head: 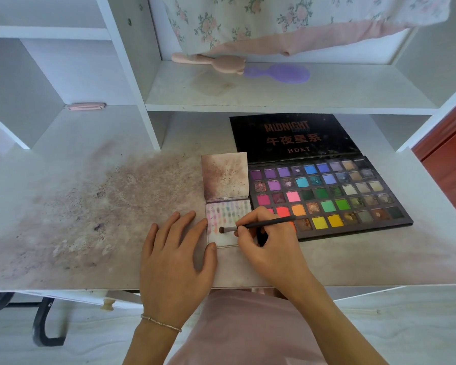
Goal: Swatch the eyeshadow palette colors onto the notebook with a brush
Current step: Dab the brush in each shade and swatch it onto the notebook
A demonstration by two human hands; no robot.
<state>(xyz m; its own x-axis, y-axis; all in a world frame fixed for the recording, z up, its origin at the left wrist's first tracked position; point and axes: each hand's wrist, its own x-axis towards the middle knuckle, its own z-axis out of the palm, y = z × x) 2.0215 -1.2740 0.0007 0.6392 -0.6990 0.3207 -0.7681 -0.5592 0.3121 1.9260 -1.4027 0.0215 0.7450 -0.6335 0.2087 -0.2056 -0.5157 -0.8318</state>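
Pastel rows of swatches already cover the upper part of the small white notebook page (223, 225), which lies open on the stained white desk (95, 206) just left of the big black eyeshadow palette of many bright pans (327, 196), its dark lid flat behind it. Her right hand (266, 243) pinches the thin black-handled brush (258, 225), whose bristle tip touches the page under the swatches. Her left hand (177, 254) lies flat with fingers spread beside the notebook, thumb on its lower left corner.
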